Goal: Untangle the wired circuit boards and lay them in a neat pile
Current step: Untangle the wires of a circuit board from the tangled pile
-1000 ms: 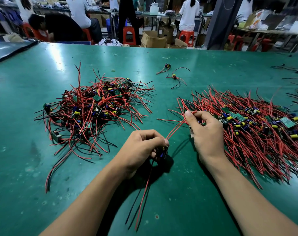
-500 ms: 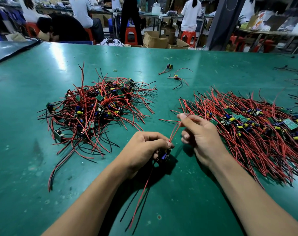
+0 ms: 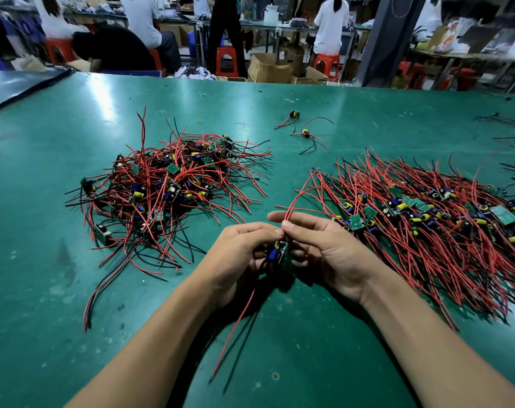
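A small green circuit board with blue and yellow parts sits between my hands, above the green table. My left hand grips the board, and its red and black wires hang down toward me. My right hand pinches the board's upper red wires just above the board; they arc up and to the right. A tangled heap of wired boards lies to the left. A flatter, combed-out pile of wired boards lies to the right, behind my right hand.
Two loose wired boards lie further back on the table, with a small rubber band near them. More loose wires sit at the far right edge. People, red stools and cardboard boxes stand beyond the table.
My right hand has slid down the red wires toward my left hand and now pinches them right above the board. The wires' free ends have swung up into an arc.
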A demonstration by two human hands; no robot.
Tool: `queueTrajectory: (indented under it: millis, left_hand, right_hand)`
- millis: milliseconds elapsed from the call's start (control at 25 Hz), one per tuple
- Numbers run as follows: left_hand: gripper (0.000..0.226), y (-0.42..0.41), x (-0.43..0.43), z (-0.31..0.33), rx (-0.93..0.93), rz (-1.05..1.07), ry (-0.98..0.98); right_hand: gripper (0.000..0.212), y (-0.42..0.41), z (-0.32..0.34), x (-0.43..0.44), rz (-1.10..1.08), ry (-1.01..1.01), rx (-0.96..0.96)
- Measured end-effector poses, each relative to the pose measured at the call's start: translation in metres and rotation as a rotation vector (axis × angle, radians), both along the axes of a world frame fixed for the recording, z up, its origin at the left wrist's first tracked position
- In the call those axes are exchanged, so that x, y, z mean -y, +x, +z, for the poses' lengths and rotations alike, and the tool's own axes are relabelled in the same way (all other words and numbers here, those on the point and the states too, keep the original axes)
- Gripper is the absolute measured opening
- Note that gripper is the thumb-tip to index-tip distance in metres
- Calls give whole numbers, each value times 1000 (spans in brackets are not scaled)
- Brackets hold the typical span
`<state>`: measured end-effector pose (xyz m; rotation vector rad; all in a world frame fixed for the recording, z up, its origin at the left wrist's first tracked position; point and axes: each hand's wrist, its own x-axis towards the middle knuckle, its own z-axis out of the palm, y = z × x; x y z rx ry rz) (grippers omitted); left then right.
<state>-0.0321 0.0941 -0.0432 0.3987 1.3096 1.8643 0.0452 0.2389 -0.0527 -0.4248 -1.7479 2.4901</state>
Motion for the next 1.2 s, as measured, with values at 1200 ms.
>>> queueTrajectory:
  millis: [1200]
  left_hand:
    - [24,9,1,2,-324,-75,-144]
  right_hand:
    - [24,1,23,-27,-469,-402,-165]
